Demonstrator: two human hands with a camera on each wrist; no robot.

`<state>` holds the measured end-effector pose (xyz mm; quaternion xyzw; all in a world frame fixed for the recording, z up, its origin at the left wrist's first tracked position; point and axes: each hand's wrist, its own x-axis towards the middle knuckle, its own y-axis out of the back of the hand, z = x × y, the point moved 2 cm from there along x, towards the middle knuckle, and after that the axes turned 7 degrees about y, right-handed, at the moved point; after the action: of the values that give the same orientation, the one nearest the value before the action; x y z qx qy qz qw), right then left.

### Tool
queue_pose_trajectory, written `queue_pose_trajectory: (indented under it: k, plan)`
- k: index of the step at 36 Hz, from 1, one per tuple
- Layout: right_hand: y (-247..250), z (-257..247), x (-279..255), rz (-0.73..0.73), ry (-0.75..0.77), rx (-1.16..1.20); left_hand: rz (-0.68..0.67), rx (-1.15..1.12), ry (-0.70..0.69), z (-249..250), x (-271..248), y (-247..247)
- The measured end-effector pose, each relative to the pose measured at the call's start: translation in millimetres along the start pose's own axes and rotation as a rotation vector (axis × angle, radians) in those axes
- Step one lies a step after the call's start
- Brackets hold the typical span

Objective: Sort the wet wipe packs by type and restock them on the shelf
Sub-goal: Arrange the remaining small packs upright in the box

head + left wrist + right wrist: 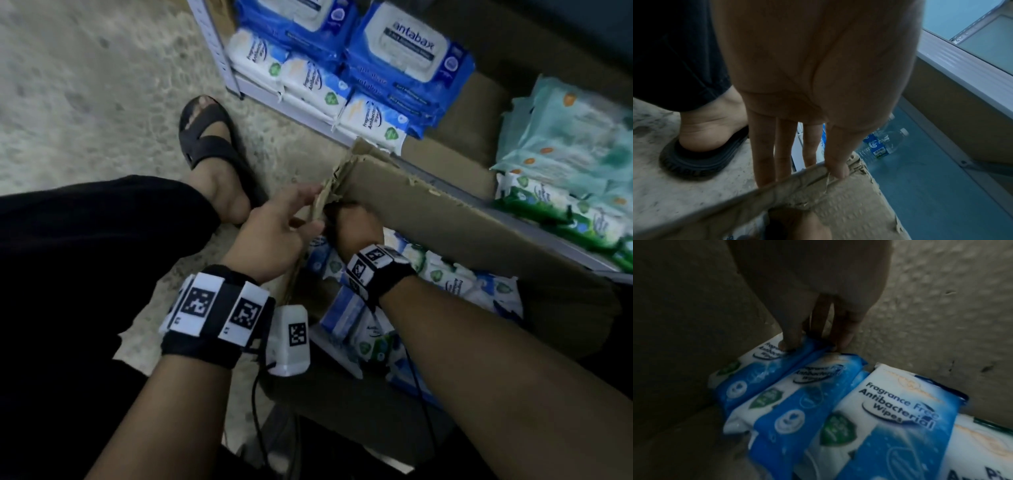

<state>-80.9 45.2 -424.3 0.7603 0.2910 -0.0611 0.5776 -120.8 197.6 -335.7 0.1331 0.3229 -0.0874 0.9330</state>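
Note:
An open cardboard box (445,222) on the floor holds several blue-and-white "Fragrance Free Antibacterial Wipes" packs (455,277). My left hand (291,219) holds the torn corner of the box flap (838,203) between thumb and fingers. My right hand (352,226) reaches down under that flap into the box corner. In the right wrist view my right hand (813,344) pinches the top end of the farthest blue-and-white pack (756,374), thumb on its face. Two like packs (890,418) lie beside it.
The low shelf (260,90) carries blue Antabax packs (407,51), blue-and-white packs (315,85) in front, pale teal packs (575,137) and green-and-white packs (555,212) at right. My sandalled foot (209,137) stands left of the box. A water bottle (884,142) lies under the shelf.

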Motion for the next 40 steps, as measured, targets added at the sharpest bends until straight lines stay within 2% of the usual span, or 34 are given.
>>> queue_pose_trajectory:
  k: [6, 8, 10, 14, 17, 20, 23, 27, 31, 33, 35, 37, 40]
  plan:
    - [-10, 6, -26, 0.291, 0.260, -0.113, 0.008, 0.022, 0.007, 2, 0, 0]
    - [-16, 10, -38, 0.281, 0.356, -0.131, 0.012, 0.036, 0.000, 3, -1, -1]
    - [-24, 12, -48, 0.195, 0.396, -0.188, 0.022, 0.056, 0.003, 4, -2, -2]
    - [-32, 14, -57, -0.136, 0.264, -0.316, 0.035, 0.067, 0.003, 7, -5, -3]
    - [-25, 13, -58, -0.230, 0.252, -0.323, 0.052, 0.114, 0.017, 8, -5, -4]
    - [-8, 12, -60, -0.196, 0.254, -0.244, 0.084, 0.169, 0.014, 12, -8, -7]
    - [13, 24, -71, -0.072, 0.225, -0.141, 0.167, 0.284, 0.002, 19, -15, -13]
    - [28, 56, -98, -0.044, 0.095, -0.021, 0.308, 0.608, -0.077, 34, -27, -23]
    - [32, 92, -136, -0.069, -0.091, 0.076, 0.454, 0.819, -0.144, 43, -37, -37]
    - [30, 104, -154, -0.054, -0.147, 0.106, 0.554, 0.923, -0.127, 48, -45, -49]
    - [28, 114, -173, -0.021, -0.195, 0.141, 0.593, 1.005, -0.127, 59, -57, -64]
    - [25, 119, -191, -0.018, -0.238, 0.150, 0.539, 1.091, -0.177, 68, -64, -81]
    - [19, 126, -212, -0.030, -0.267, 0.167, 0.284, 1.186, -0.198, 62, -61, -107]
